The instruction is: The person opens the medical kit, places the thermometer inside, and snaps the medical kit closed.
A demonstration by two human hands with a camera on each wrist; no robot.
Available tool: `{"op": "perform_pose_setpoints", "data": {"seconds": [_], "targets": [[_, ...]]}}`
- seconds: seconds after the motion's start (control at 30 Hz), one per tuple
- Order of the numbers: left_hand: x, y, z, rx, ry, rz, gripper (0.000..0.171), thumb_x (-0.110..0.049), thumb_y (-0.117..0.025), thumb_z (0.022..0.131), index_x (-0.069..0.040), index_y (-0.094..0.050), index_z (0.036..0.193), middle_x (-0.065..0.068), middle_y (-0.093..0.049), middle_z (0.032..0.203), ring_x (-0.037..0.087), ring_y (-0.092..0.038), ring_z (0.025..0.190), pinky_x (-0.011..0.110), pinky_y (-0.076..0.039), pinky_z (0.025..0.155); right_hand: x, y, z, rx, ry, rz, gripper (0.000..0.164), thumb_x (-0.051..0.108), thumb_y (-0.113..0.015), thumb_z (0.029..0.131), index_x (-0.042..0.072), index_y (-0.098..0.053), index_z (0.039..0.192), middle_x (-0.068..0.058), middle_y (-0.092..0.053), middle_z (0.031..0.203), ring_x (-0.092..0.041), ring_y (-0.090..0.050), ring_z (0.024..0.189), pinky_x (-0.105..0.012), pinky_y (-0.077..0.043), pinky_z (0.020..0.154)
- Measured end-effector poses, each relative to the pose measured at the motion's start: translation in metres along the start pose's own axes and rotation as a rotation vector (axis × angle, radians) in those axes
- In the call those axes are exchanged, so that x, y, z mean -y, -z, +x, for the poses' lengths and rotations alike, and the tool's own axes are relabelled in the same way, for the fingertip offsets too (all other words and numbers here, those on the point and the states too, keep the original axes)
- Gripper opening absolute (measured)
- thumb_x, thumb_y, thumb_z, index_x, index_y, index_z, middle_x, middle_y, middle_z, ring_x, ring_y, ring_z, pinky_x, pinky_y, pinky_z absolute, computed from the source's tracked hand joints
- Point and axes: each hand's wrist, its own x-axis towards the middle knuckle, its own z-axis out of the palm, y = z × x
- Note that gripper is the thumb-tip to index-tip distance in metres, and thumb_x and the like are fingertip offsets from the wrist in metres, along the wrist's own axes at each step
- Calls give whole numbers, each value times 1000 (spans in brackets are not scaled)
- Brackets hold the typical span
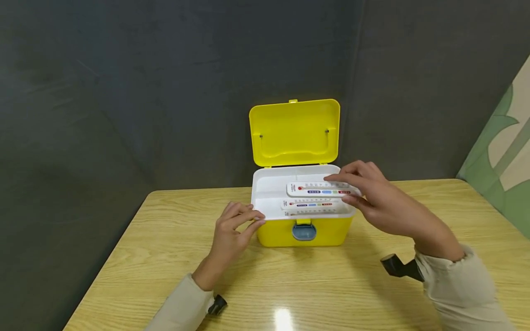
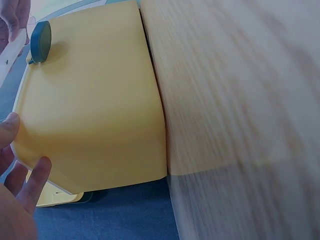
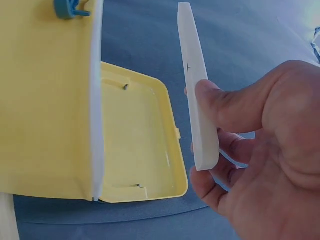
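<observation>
A yellow storage box (image 1: 273,234) stands on the table with its lid raised and a white tray (image 1: 265,186) at its top. My left hand (image 1: 233,227) grips the rim at the front left corner, thumb in front; the left wrist view shows this hand (image 2: 22,185) at the box's edge. Above the tray's right side, my right hand (image 1: 374,200) holds a flat white thermometer (image 1: 319,189) by its right end. The right wrist view shows the thermometer (image 3: 197,100) edge-on between thumb and fingers. Beneath it in the tray lie another thermometer (image 1: 310,203) and a third (image 1: 314,212), partly hidden.
The yellow lid (image 1: 295,131) leans back toward a dark cloth backdrop (image 1: 186,92). A grey-blue latch (image 1: 304,232) hangs on the box front. The wood-grain table (image 1: 174,257) reaches around the box. A green leaf-patterned panel (image 1: 505,151) stands at the right.
</observation>
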Motion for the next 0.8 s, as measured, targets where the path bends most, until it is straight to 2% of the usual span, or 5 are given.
{"op": "perform_pose_setpoints", "data": {"seconds": [0.23, 0.8], "targets": [[3, -1, -2, 2, -10, -7, 18, 0, -84, 73, -11, -78, 86, 0, -63, 80, 23, -61, 91, 28, -54, 88, -5, -10, 1, 38, 30, -5, 44, -2, -64, 93, 17, -61, 133, -2, -53, 125, -17, -38, 112, -30, -34, 87], [1, -1, 2, -4, -12, -7, 18, 0, -84, 74, -10, -78, 86, 1, -63, 80, 23, -61, 90, 26, -54, 92, -12, -19, 4, 78, 109, -74, 42, 1, -70, 88, 13, -67, 128, 0, -59, 115, -15, -43, 99, -29, -37, 80]]}}
